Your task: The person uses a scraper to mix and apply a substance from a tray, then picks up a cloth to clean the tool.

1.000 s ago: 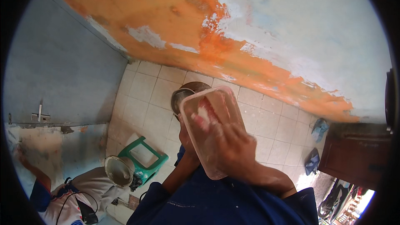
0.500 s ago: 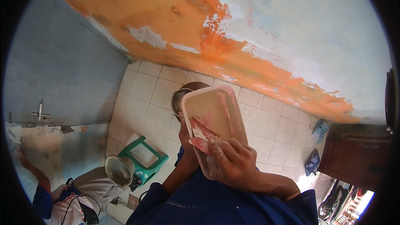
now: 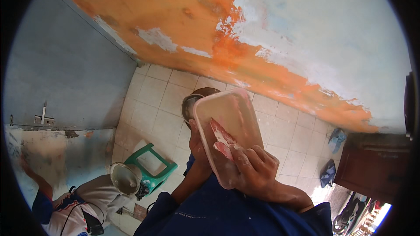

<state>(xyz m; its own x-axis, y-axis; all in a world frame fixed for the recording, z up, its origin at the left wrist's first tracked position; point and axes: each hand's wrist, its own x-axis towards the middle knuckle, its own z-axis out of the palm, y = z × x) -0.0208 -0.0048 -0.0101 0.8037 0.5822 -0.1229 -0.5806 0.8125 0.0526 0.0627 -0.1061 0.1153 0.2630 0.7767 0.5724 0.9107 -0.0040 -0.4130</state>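
In front of my body is a shallow, rectangular plastic container (image 3: pixel 229 105) with rounded corners and pinkish smears inside. My left hand (image 3: pixel 199 148) grips its left side, the fingers partly hidden beneath it. A red putty knife (image 3: pixel 222 133), coated with whitish paste, is pinched in my right hand (image 3: pixel 254 166). Its blade lies over the inside of the container, pointing up and left. Whitish residue also marks my right fingers.
Ahead is an orange wall (image 3: pixel 175 22) with white patches. Behind the container stands a round bucket (image 3: pixel 189 105) on the tiled floor. At lower left are a green stool (image 3: pixel 146 159), a putty-stained pail (image 3: pixel 125 179) and another person (image 3: pixel 72 209) touching the grey wall. A brown cabinet (image 3: pixel 372 166) is at right.
My right hand and the putty knife have shifted slightly right, and the blade points more steeply upward. The container has moved a little to the right in my left hand.
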